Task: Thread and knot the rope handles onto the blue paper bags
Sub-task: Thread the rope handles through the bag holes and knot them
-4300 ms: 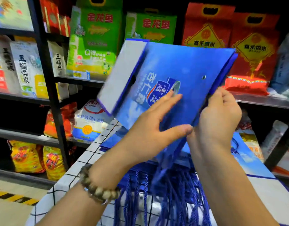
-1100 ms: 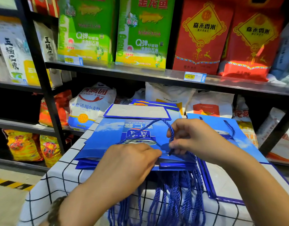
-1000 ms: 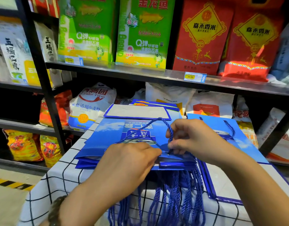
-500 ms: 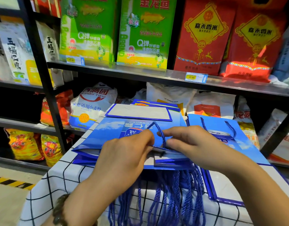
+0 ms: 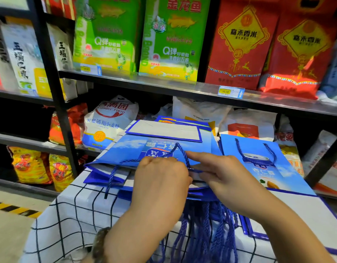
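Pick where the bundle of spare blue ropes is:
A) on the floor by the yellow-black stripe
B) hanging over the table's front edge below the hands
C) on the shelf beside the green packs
B: the spare ropes drape over the front edge of the checked tablecloth, just below the left hand and right hand.

Bag (image 5: pixel 125 149) glossy paper; rope (image 5: pixel 111 177) twisted cord; tablecloth (image 5: pixel 68 215) matt cloth; shelf (image 5: pixel 163 86) smooth, shiny metal.
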{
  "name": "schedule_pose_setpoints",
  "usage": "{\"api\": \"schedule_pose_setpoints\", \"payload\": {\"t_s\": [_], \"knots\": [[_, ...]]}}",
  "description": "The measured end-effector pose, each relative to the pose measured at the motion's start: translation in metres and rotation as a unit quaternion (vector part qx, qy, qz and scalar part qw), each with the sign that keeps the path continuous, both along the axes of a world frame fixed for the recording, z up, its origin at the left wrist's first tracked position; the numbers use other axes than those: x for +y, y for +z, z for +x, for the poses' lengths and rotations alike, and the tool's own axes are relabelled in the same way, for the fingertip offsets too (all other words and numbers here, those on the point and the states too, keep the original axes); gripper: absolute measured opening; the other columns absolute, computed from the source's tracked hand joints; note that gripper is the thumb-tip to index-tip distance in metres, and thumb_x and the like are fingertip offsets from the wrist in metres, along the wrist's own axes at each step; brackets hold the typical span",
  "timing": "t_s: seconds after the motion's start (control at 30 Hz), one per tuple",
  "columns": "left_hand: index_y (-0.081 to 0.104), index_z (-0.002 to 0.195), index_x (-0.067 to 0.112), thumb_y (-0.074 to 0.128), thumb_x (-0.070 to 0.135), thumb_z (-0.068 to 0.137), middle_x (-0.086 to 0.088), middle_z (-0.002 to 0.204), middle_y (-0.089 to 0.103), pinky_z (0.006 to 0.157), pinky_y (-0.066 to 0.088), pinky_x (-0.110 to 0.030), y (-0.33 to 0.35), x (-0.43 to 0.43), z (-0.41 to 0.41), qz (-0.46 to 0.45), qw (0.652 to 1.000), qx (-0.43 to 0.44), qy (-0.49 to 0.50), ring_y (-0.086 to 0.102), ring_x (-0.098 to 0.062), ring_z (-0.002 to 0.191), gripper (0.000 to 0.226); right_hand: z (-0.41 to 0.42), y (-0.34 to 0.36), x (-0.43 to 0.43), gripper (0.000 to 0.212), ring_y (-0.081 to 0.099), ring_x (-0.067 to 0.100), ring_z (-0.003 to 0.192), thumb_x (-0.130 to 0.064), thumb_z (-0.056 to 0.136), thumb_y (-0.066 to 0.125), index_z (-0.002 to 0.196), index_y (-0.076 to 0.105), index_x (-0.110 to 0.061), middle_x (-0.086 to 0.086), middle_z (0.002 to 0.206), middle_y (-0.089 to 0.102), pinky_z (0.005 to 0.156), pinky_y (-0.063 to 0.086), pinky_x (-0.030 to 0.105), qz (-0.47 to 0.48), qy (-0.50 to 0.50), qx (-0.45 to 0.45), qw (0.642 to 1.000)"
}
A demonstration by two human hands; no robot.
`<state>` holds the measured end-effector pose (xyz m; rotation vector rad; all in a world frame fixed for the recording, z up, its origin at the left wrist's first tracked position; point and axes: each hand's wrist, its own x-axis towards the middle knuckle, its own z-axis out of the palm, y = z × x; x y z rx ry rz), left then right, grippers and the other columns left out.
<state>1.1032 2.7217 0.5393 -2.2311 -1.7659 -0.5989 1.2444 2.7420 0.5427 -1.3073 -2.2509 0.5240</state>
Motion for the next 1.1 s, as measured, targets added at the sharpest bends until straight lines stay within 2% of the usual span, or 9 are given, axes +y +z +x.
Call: {"api": "schedule_pose_setpoints", "payload": {"t_s": [0.1, 0.2, 0.33, 0.47, 0.57, 0.67, 0.8, 0.93, 1.1], "knots": [[0.064, 0.054, 0.023, 0.054, 0.033, 0.071, 0.006, 0.054, 0.060, 0.051, 0.045, -0.024, -0.019, 0.006, -0.005, 0.041, 0.996, -0.038, -0.070, 0.057, -0.020, 0.048, 0.022, 0.004, -0.002, 0.000, 0.049, 0.050, 0.005, 0.120, -0.005, 0.092, 0.044, 0.134, 0.043, -0.030, -0.007, 0.127, 0.058, 0.098, 0.039, 0.019, 0.035, -0.025, -0.018, 0.999], [0.062, 0.057, 0.021, 0.038, 0.035, 0.075, 0.007, 0.059, 0.061, 0.056, 0.049, -0.025, -0.024, 0.008, -0.011, 0.061, 0.992, -0.030, -0.109, 0.057, -0.019, 0.050, 0.034, 0.006, -0.006, -0.003, 0.046, 0.055, 0.004, 0.113, -0.007, 0.091, 0.047, 0.131, 0.047, -0.031, -0.006, 0.121, 0.063, 0.091, 0.040, 0.015, 0.052, -0.033, -0.017, 0.998], [0.059, 0.058, 0.021, 0.039, 0.033, 0.077, 0.007, 0.060, 0.059, 0.070, 0.053, -0.027, -0.027, 0.011, -0.016, 0.074, 0.984, -0.014, -0.161, 0.057, -0.018, 0.052, 0.030, 0.007, -0.012, -0.005, 0.044, 0.058, 0.001, 0.097, -0.008, 0.091, 0.049, 0.124, 0.050, -0.036, -0.006, 0.108, 0.068, 0.078, 0.039, 0.007, 0.067, -0.034, -0.004, 0.997], [0.055, 0.059, 0.023, 0.041, 0.031, 0.081, 0.007, 0.064, 0.060, 0.074, 0.048, -0.026, -0.026, 0.012, -0.024, 0.044, 0.974, -0.009, -0.223, 0.058, -0.016, 0.059, 0.027, 0.007, -0.016, -0.006, 0.036, 0.061, 0.008, 0.099, -0.010, 0.091, 0.048, 0.117, 0.053, -0.035, -0.004, 0.103, 0.069, 0.083, 0.048, 0.026, 0.078, -0.044, -0.004, 0.996], [0.047, 0.057, 0.024, 0.044, 0.032, 0.082, 0.011, 0.065, 0.054, 0.063, 0.037, -0.022, -0.024, 0.009, -0.030, -0.002, 0.965, -0.028, -0.262, 0.055, -0.010, 0.064, 0.027, 0.010, -0.017, -0.004, 0.033, 0.061, 0.005, 0.099, -0.010, 0.091, 0.050, 0.115, 0.054, -0.033, -0.009, 0.103, 0.070, 0.083, 0.046, 0.023, 0.075, -0.039, -0.003, 0.996], [0.050, 0.059, 0.021, 0.050, 0.041, 0.077, 0.006, 0.062, 0.053, 0.063, 0.043, -0.027, -0.024, 0.007, -0.030, -0.102, 0.950, -0.187, -0.226, 0.053, -0.009, 0.066, 0.027, 0.009, -0.017, -0.007, 0.034, 0.061, -0.001, 0.093, -0.007, 0.088, 0.055, 0.103, 0.055, -0.038, -0.021, 0.090, 0.069, 0.080, 0.046, 0.017, 0.075, -0.017, 0.033, 0.996], [0.055, 0.076, 0.022, 0.057, 0.040, 0.077, 0.003, 0.070, 0.069, 0.076, 0.051, -0.040, -0.012, 0.017, -0.027, -0.172, 0.886, -0.398, -0.162, 0.064, -0.018, 0.072, 0.018, 0.006, -0.020, -0.014, 0.045, 0.063, -0.006, 0.083, -0.002, 0.080, 0.063, 0.077, 0.051, -0.045, -0.034, 0.080, 0.064, 0.074, 0.047, 0.014, 0.094, -0.029, 0.087, 0.991], [0.049, 0.082, 0.029, 0.062, 0.024, 0.079, 0.011, 0.058, 0.062, 0.066, 0.049, -0.033, -0.008, 0.031, -0.015, -0.168, 0.924, -0.321, -0.124, 0.053, -0.011, 0.057, 0.014, 0.005, -0.025, -0.017, 0.047, 0.063, -0.002, 0.079, 0.001, 0.079, 0.064, 0.070, 0.053, -0.043, -0.025, 0.088, 0.064, 0.072, 0.049, 0.019, 0.111, -0.049, 0.111, 0.986], [0.047, 0.082, 0.032, 0.065, 0.022, 0.076, 0.004, 0.067, 0.062, 0.070, 0.050, -0.040, -0.009, 0.042, -0.007, -0.215, 0.922, -0.297, -0.122, 0.054, -0.020, 0.064, 0.021, 0.006, -0.031, -0.018, 0.035, 0.064, 0.002, 0.079, -0.005, 0.081, 0.063, 0.071, 0.058, -0.038, -0.026, 0.088, 0.063, 0.072, 0.049, 0.025, 0.108, -0.051, 0.102, 0.988]]}}
